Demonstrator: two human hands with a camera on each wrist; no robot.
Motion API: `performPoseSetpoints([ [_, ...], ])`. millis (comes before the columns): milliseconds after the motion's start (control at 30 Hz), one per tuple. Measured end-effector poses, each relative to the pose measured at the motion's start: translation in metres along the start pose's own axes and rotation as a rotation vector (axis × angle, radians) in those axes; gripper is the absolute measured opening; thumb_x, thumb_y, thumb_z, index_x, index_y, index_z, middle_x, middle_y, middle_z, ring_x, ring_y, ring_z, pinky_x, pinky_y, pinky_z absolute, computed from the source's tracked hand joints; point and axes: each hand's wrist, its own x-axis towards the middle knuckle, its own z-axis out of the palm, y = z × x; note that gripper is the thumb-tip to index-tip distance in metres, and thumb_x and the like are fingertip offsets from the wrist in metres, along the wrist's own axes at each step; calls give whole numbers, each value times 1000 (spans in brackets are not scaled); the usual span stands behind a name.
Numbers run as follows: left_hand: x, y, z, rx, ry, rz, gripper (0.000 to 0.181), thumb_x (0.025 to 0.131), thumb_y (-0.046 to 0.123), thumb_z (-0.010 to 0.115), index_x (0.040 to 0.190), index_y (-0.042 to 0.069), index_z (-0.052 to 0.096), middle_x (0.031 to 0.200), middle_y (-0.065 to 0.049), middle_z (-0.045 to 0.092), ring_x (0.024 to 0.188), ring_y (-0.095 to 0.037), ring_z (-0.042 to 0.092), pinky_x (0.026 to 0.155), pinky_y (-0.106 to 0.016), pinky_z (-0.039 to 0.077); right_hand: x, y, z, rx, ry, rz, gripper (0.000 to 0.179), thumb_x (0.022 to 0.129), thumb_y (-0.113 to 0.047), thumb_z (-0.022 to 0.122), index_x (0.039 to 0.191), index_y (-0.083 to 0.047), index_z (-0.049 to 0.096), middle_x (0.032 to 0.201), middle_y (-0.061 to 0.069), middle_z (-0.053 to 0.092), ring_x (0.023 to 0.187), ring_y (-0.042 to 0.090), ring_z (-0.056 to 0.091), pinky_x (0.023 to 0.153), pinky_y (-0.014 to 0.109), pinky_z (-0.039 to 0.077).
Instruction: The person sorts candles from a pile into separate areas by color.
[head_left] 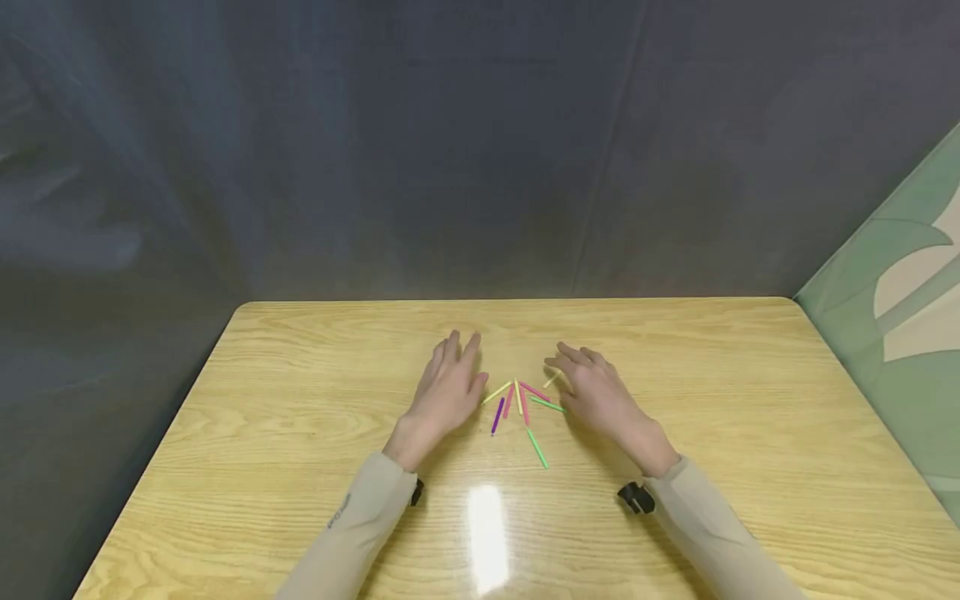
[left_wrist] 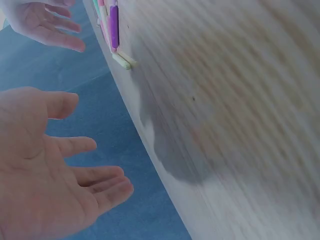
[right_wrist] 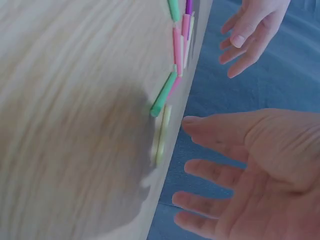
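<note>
Wooden tabletop [head_left: 300, 400] supports the coloured sticks [head_left: 524, 407], since left hand [head_left: 446, 394] and right hand [head_left: 598, 396] hover on either side, each grip empty, fingers extended.

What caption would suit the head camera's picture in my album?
Two beige-sleeved arms frame bright, slim sticks scattered on a wooden table.
</note>
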Motion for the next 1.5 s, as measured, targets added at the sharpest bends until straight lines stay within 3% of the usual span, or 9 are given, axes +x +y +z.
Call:
performPoseSetpoints([
  [100,3,0,1,3,-2,11,61,100,27,53,151,7,28,153,-26,20,139,-39,23,110,-48,26,0,4,2,6,-6,-36,47,78,7,71,123,2,60,138,29,45,121,56,42,94,68,34],
  [300,6,-2,5,28,28,74,52,97,23,57,143,4,42,148,-23,34,136,-35,30,109,-48,29,3,7,3,36,-14,-71,42,80,6,70,121,2,62,135,27,49,122,49,45,98,64,35],
  [533,9,-1,5,7,29,134,40,94,22,63,129,5,55,128,-14,52,117,-27,46,96,-40,42,11,8,-1,39,-33,-97,38,81,6,69,118,0,65,132,24,53,119,44,48,98,60,37],
  [633,10,1,1,-25,3,116,37,93,21,65,126,4,57,121,-13,54,112,-27,48,92,-39,45,15,7,-4,18,-34,-97,36,81,4,70,116,-3,67,129,20,57,113,42,52,95,59,39],
  [867,10,5,-2,-82,-136,-11,30,94,21,64,116,2,58,105,-10,53,99,-24,50,81,-34,48,17,8,-3,-11,-93,-75,35,80,1,70,114,-5,67,125,17,58,104,40,52,91,61,38],
  [1033,10,6,0,-88,-153,-21,24,92,17,65,110,1,60,96,-7,51,92,-22,50,78,-32,47,20,12,-1,-5,-69,-89,32,78,2,73,109,-5,69,120,16,59,101,39,53,88,58,41],
  [1167,11,6,0,-102,-168,-8,20,91,13,66,105,1,61,92,-5,52,87,-20,50,76,-30,47,24,16,-2,5,-44,-142,27,76,4,75,102,-3,70,110,14,63,94,33,55,81,49,47],
  [1300,14,6,0,-140,-203,0,15,90,11,67,99,-1,61,89,-4,54,82,-18,50,73,-29,47,27,18,-2,26,-68,-180,28,76,6,75,102,-2,69,103,11,65,89,28,55,76,43,50],
  [1500,16,5,0,-170,-230,-29,11,90,10,67,92,0,63,90,-4,57,82,-17,52,75,-30,47,30,21,-1,6,-106,-198,28,75,5,76,101,-3,69,99,10,65,89,29,55,75,43,49],
])
